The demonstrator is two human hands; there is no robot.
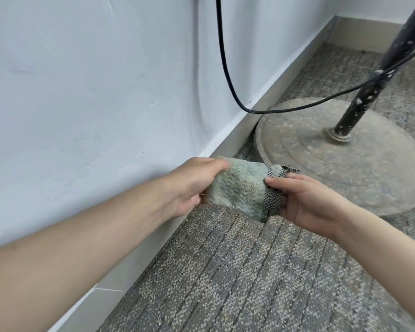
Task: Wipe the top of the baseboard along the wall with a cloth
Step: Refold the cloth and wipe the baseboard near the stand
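Just above the carpet (225, 271), a small terry cloth (235, 190) hangs stretched between both hands, close beside the baseboard (297, 68) but not touching it. It is pale green and fluffy, bunched into a thick fold, with a black-and-white woven band edging its right end. The left hand (189, 185) grips the left end, fingers curled round the pile. The right hand (307, 202) pinches the banded end between thumb and fingers. The grey-beige baseboard runs along the foot of the white wall (106, 80). Beyond the cloth sits a dusty round stand base (333, 168) with a paint-flecked black pole (369, 87), and a black cable (225, 63) droops down the wall.
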